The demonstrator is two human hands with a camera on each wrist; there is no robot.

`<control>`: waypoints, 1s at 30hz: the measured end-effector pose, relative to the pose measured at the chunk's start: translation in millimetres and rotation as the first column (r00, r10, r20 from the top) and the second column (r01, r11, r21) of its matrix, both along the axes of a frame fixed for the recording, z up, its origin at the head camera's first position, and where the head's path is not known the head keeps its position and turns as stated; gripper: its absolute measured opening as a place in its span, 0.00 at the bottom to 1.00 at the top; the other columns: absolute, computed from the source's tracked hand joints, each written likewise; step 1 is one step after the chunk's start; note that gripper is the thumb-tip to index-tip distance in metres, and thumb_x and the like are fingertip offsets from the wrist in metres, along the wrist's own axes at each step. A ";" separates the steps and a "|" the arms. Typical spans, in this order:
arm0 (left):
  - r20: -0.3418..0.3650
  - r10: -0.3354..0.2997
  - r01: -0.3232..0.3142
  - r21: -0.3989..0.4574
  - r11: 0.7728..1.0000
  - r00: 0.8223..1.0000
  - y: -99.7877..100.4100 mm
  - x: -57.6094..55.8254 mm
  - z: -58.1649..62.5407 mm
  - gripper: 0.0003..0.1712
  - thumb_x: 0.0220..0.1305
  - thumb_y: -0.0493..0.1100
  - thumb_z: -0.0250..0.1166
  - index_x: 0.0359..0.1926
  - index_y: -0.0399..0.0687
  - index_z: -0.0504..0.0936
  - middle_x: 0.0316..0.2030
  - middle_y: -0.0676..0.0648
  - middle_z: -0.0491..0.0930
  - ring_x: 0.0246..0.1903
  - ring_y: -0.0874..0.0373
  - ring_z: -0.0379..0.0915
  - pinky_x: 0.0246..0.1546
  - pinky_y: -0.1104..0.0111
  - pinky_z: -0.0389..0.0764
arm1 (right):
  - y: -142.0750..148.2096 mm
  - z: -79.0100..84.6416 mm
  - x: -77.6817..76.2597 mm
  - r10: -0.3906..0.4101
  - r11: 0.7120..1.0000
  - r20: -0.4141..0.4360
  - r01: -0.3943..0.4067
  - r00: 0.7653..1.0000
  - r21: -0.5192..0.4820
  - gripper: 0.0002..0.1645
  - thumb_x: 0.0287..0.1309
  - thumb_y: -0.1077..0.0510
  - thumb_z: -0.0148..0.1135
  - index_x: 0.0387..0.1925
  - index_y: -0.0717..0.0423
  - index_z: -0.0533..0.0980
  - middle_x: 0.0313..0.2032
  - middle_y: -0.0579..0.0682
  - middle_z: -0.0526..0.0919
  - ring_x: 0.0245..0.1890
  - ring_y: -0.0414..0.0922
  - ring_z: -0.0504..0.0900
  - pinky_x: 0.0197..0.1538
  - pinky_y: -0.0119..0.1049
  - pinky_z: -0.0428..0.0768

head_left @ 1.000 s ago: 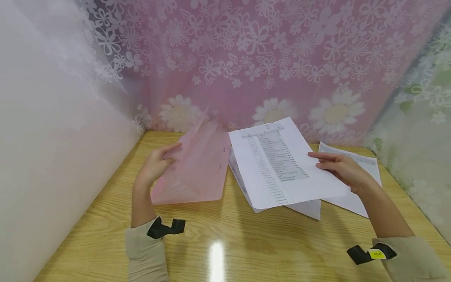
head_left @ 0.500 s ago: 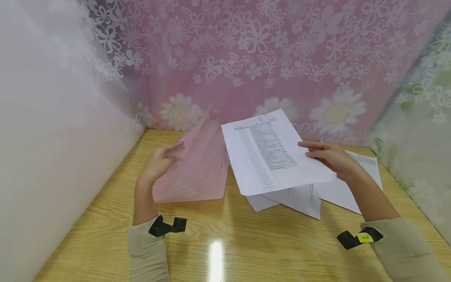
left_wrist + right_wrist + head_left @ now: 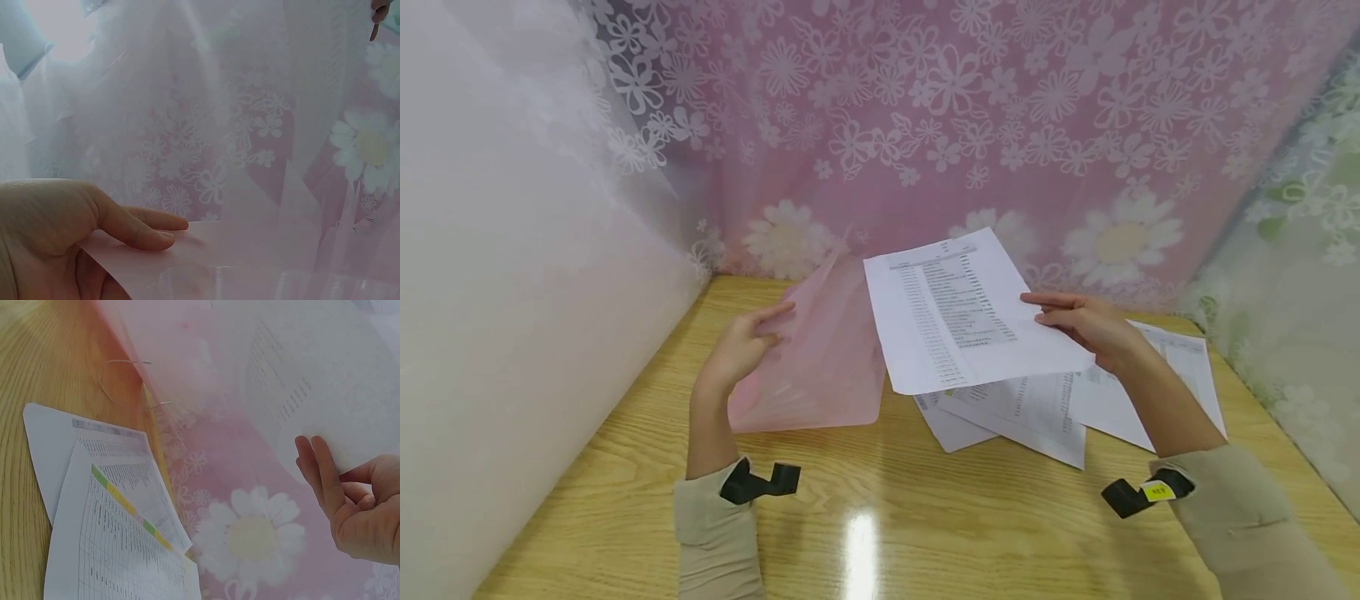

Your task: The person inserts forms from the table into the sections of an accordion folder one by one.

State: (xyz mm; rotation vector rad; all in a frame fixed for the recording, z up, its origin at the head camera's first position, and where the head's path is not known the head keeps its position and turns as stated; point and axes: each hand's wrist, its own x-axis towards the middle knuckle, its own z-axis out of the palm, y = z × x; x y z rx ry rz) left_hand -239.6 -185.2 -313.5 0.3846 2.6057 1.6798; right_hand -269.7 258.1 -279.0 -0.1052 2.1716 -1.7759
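Worn items are showing at lower left and lower right.
The beige left sleeve (image 3: 718, 533) is creasing below a broad cuff, a black left wrist mount (image 3: 736, 485) protruding from it; the beige right sleeve (image 3: 1240, 517) is bearing a black right wrist mount (image 3: 1124, 498), displaying a yellow label (image 3: 1156, 491) with dark marking.

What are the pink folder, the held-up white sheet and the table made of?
The pink folder: probably thin, smooth plastic; it's partly see-through with shiny streaks.
The white sheet: looks like matte paper; it's thin and printed.
The table: wood or a wood-look covering, glossy; it shows grain lines and a bright reflection.
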 end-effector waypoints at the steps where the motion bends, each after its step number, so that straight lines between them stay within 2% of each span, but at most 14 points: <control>1: -0.001 0.000 0.000 0.000 1.000 1.000 0.0 -0.1 0.1 0.29 0.64 0.27 0.48 0.66 0.41 0.62 0.64 0.44 0.60 0.56 0.47 0.65 0.52 0.56 0.67 | -1.9 -0.5 -1.5 0.003 1.000 0.000 -0.003 1.000 0.000 0.27 0.63 0.57 0.55 0.64 0.51 0.66 0.45 0.41 0.77 0.38 0.44 0.81 0.37 0.35 0.78; 9: -0.028 0.003 -0.004 -0.032 0.999 1.000 1.0 0.8 1.0 0.28 0.63 0.26 0.48 0.65 0.39 0.63 0.63 0.43 0.62 0.55 0.47 0.66 0.50 0.56 0.69 | -26.3 -0.3 -13.4 0.008 0.999 -0.033 -0.007 0.999 0.051 0.29 0.62 0.60 0.54 0.65 0.57 0.63 0.54 0.49 0.70 0.41 0.41 0.79 0.40 0.34 0.77; 18: -0.054 0.012 -0.016 -0.076 0.997 0.998 4.7 1.4 2.2 0.28 0.62 0.27 0.49 0.65 0.38 0.64 0.62 0.42 0.64 0.53 0.47 0.68 0.40 0.61 0.72 | -47.1 15.5 -23.9 0.048 0.996 -0.026 -0.046 0.999 0.074 0.28 0.64 0.60 0.51 0.65 0.59 0.62 0.47 0.50 0.76 0.36 0.44 0.81 0.36 0.35 0.78; 25: -0.058 0.013 -0.020 -0.114 0.993 0.998 7.7 -0.6 1.7 0.27 0.62 0.27 0.50 0.64 0.38 0.66 0.62 0.38 0.63 0.51 0.47 0.70 0.39 0.61 0.73 | -66.4 25.1 -33.0 0.034 0.991 -0.073 -0.024 0.997 0.129 0.27 0.63 0.62 0.51 0.63 0.62 0.64 0.52 0.59 0.72 0.35 0.44 0.80 0.36 0.33 0.77; 30: -0.075 0.009 -0.018 -0.127 0.992 0.997 9.6 -0.6 2.0 0.27 0.62 0.27 0.50 0.63 0.37 0.66 0.61 0.36 0.63 0.47 0.47 0.72 0.38 0.60 0.74 | -81.3 25.8 -37.4 0.013 0.987 -0.111 0.005 0.994 0.161 0.25 0.62 0.65 0.50 0.61 0.66 0.65 0.55 0.64 0.69 0.34 0.42 0.78 0.36 0.30 0.76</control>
